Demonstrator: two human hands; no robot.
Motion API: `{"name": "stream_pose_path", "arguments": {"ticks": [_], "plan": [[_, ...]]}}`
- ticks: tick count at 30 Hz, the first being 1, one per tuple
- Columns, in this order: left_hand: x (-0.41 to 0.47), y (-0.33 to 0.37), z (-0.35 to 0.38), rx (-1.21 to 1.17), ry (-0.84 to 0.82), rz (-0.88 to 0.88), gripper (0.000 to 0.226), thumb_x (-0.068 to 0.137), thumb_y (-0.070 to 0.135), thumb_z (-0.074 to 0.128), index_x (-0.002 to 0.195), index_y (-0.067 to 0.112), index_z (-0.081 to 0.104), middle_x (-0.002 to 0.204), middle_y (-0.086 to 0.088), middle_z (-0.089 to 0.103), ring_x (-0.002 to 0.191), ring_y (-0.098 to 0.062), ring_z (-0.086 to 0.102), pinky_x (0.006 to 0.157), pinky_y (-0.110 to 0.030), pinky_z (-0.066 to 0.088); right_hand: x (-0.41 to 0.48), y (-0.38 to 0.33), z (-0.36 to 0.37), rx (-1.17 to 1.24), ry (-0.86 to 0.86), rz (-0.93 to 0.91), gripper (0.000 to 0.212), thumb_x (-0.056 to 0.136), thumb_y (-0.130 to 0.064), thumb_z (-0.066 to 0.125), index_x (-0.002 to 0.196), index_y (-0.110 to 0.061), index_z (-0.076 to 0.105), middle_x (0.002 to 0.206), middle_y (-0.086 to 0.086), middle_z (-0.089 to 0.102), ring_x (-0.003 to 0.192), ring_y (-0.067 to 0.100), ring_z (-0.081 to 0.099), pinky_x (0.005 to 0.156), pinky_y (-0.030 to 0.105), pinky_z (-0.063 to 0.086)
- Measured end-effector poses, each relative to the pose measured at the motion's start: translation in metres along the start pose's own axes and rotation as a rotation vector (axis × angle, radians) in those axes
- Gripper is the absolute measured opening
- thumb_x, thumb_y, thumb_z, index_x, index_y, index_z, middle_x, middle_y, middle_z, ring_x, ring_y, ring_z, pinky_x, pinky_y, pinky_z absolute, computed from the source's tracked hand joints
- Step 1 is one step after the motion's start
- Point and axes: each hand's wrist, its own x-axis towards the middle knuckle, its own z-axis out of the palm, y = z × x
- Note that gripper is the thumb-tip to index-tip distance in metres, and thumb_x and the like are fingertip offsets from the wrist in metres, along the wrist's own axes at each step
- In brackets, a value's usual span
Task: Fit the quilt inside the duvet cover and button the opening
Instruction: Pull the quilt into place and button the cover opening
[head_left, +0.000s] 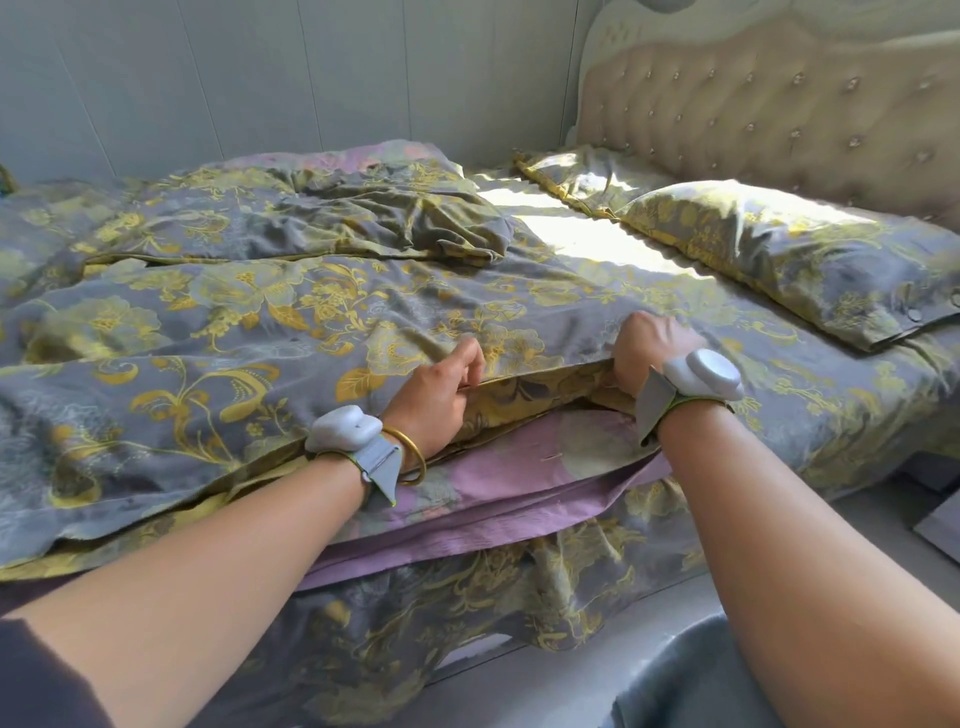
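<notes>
Now both my hands hold the upper edge of the duvet cover (260, 322) at its opening, straight ahead at 12 o'clock. My left hand (441, 395) pinches this edge with curled fingers and thumb. My right hand (649, 353), a little toward 1 o'clock, is closed like a fist around the same edge, and its fingertips are hidden under the cloth. Between the hands the opening (545, 376) gapes and shows the yellow inner side; whether it has buttons I cannot tell.

The quilt (519, 478), lilac with pale flowers, lies in the opening under my wrists. Its near edge sticks out toward 6 o'clock, but the rest is hidden inside the cover, so I cannot see how far it reaches. A lilac strip (363, 150) shows at the far side, about 11 o'clock; I cannot tell if it is the same quilt.

The cover is cut off at 9 o'clock. At 2 o'clock lie two pillows (779, 260), the nearer one cut by the picture border, before a padded headboard (753, 104). Each wrist carries a grey band (345, 428), the left also a gold bangle (410, 457).
</notes>
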Motion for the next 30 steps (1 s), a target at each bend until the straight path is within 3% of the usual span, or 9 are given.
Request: {"name": "stream_pose_path", "arguments": {"ticks": [5,10,12,14,17,19,21,23,30], "plan": [[0.007,-0.003,-0.001,0.075,-0.163,0.169,0.055,0.073,-0.019,0.042,0.082,0.024,0.074,0.092,0.0,0.06,0.088,-0.017,0.057,0.079,-0.028,0.046,0.007,0.002,-0.004,0.02,0.142,0.1,0.022,0.087,-0.007,0.06,0.105,-0.014,0.07,0.093,0.009,0.061,0.082,0.032,0.06,0.07,0.034,0.048],[0.023,0.004,-0.003,0.407,-0.326,0.075,0.056,0.084,-0.009,0.035,0.119,0.022,0.065,0.115,-0.003,0.049,0.107,-0.025,0.053,0.088,-0.042,0.048,0.018,0.009,0.015,0.293,0.059,0.057,0.041,0.092,-0.001,0.042,0.118,-0.023,0.064,0.12,0.016,0.061,0.102,0.036,0.06,0.076,0.034,0.045],[0.028,0.011,-0.012,0.412,-0.145,0.061,0.042,0.085,-0.005,0.035,0.112,0.011,0.063,0.117,-0.006,0.049,0.101,-0.03,0.056,0.082,-0.047,0.05,0.023,0.013,0.017,0.441,0.126,0.01,0.043,0.091,0.0,0.038,0.12,-0.022,0.062,0.122,0.017,0.061,0.108,0.037,0.058,0.078,0.033,0.042],[0.031,0.015,-0.022,0.451,0.182,0.172,0.029,0.08,-0.003,0.036,0.093,0.002,0.062,0.117,-0.01,0.052,0.092,-0.034,0.056,0.074,-0.047,0.05,0.024,0.014,0.01,0.666,0.36,-0.095,0.041,0.088,-0.001,0.038,0.116,-0.019,0.062,0.122,0.011,0.065,0.112,0.033,0.058,0.083,0.031,0.043],[0.028,0.017,-0.023,0.604,0.438,0.313,0.015,0.073,0.005,0.047,0.082,0.007,0.058,0.12,-0.009,0.054,0.093,-0.033,0.05,0.072,-0.043,0.043,0.028,0.017,0.002,0.896,0.624,-0.298,0.036,0.081,0.002,0.043,0.105,-0.013,0.064,0.125,-0.002,0.066,0.119,0.015,0.059,0.099,0.023,0.044],[0.024,0.013,-0.009,0.647,0.324,0.298,0.013,0.075,0.017,0.058,0.086,0.01,0.059,0.123,-0.006,0.052,0.102,-0.031,0.049,0.079,-0.041,0.038,0.035,0.028,0.013,0.793,0.474,-0.267,0.038,0.083,0.003,0.045,0.109,-0.013,0.067,0.124,0.003,0.067,0.119,0.02,0.059,0.095,0.02,0.042],[0.016,0.009,0.008,0.62,0.11,0.183,0.028,0.08,0.037,0.062,0.097,0.015,0.064,0.125,-0.001,0.049,0.112,-0.028,0.044,0.088,-0.042,0.032,0.041,0.04,0.031,0.533,0.19,-0.204,0.037,0.087,0.001,0.048,0.111,-0.017,0.069,0.118,0.009,0.069,0.113,0.029,0.061,0.084,0.023,0.042],[0.01,0.005,0.023,0.63,-0.045,0.105,0.041,0.081,0.052,0.059,0.104,0.019,0.064,0.127,0.002,0.044,0.118,-0.025,0.038,0.093,-0.042,0.027,0.04,0.05,0.044,0.448,0.087,-0.235,0.036,0.085,0.0,0.053,0.109,-0.019,0.071,0.117,0.006,0.069,0.111,0.027,0.062,0.082,0.025,0.044],[0.018,0.008,0.036,0.633,-0.113,-0.035,0.056,0.075,0.064,0.06,0.107,0.019,0.062,0.122,0.001,0.042,0.116,-0.023,0.04,0.095,-0.044,0.031,0.037,0.051,0.035,0.512,0.318,-0.199,0.034,0.084,-0.005,0.058,0.113,-0.021,0.069,0.139,0.003,0.057,0.122,0.027,0.056,0.091,0.033,0.046]]}}
